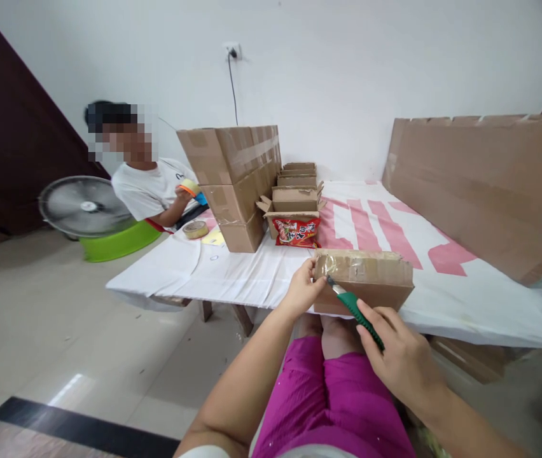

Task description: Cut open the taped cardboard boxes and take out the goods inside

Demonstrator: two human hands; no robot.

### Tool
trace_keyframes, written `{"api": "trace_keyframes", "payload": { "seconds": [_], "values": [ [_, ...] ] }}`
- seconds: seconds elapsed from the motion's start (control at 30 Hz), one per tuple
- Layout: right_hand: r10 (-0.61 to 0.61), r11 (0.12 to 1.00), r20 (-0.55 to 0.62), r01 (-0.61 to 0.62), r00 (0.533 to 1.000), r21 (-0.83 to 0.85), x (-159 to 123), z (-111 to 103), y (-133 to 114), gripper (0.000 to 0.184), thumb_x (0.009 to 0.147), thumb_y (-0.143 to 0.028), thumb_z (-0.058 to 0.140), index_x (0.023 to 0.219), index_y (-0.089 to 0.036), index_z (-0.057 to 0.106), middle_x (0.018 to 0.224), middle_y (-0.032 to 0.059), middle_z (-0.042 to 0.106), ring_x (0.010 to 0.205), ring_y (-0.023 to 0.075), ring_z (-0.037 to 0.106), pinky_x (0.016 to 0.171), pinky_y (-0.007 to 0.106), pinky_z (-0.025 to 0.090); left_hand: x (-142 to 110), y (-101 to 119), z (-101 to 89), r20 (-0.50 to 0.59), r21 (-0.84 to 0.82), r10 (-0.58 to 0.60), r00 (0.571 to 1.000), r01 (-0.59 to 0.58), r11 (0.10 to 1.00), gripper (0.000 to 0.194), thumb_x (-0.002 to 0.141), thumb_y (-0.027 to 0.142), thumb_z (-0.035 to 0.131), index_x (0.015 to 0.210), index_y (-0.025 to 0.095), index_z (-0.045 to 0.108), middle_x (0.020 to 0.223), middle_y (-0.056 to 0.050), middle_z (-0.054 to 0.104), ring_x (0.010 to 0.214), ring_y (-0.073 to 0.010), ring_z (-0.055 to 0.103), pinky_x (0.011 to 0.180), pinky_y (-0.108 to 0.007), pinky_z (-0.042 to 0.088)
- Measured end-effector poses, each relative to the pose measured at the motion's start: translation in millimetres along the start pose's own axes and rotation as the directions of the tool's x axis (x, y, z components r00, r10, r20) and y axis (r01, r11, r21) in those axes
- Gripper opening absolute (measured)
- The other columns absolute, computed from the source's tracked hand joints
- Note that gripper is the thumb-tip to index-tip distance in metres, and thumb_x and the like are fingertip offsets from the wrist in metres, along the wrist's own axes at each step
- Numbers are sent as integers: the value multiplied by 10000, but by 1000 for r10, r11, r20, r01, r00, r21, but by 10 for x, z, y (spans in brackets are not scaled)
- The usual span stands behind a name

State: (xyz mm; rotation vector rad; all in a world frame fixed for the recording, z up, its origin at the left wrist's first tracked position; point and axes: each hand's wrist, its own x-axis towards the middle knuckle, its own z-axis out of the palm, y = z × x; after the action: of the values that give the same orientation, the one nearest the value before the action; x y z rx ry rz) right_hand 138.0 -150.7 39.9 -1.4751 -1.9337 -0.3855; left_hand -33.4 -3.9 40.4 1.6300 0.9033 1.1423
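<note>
Right hand (pixel 402 350) closed round a green cutter (pixel 359 313), blade tip at the taped top edge of the box (pixel 366 295) just beyond; left hand (pixel 301 290) clamped on the box's left end. Past the left hand: red packet (pixel 296 233), open carton (pixel 294 205) behind, stack (pixel 247 191) leftward, then a co-worker (pixel 142 191) holding tape (pixel 189 186).

One green-handled utility knife (pixel 353 306), one taped brown oblong cardboard box (pixel 366 270) at its tip, one red printed plastic packet (pixel 296 231), one round grey fan (pixel 90 207) counted.
</note>
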Motion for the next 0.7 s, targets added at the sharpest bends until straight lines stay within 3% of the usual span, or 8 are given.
{"api": "trace_keyframes", "payload": {
  "seconds": [0.1, 0.37, 0.53, 0.7],
  "values": [
    [-69, 989, -5, 68, 998, -130, 37, -7, -10, 370, 925, -270, 488, 1270, -172, 578, 970, 81, 651, 730, 160, 646, 608, 264, 505, -2, 12, 1, 4, 16, -12, 1000, 12, 1000, 369, 720, 80, 569, 1077, 176, 560, 951, -29, 695, 859, -193, 648, 795, -306, 512],
    [-97, 985, 25, 99, 995, -142, 110, -36, -8, 364, 934, -267, 468, 1264, -167, 586, 925, 70, 639, 704, 148, 632, 577, 250, 480, -4, -27, -20, 46, -13, 17, 999, -16, 1000, 384, 752, 160, 608, 1131, 170, 544, 1055, -59, 693, 947, -214, 650, 850, -331, 514],
    [-124, 966, -31, 114, 992, -233, 64, 83, -41, 353, 919, -244, 498, 1242, -156, 610, 935, 79, 651, 696, 153, 625, 568, 258, 467, 5, -47, -53, 102, -73, 70, 992, -62, 995, 451, 745, 130, 562, 1193, 159, 523, 1156, -81, 662, 1035, -225, 633, 940, -363, 480],
    [-133, 954, -79, 106, 988, -279, -7, 239, -28, 342, 912, -243, 521, 1229, -164, 624, 992, 100, 657, 756, 171, 638, 619, 268, 484, 21, -80, -66, 87, -22, 64, 994, -62, 998, 458, 740, 123, 539, 1196, 163, 537, 1075, -58, 680, 999, -224, 633, 934, -378, 482]
  ]
}}
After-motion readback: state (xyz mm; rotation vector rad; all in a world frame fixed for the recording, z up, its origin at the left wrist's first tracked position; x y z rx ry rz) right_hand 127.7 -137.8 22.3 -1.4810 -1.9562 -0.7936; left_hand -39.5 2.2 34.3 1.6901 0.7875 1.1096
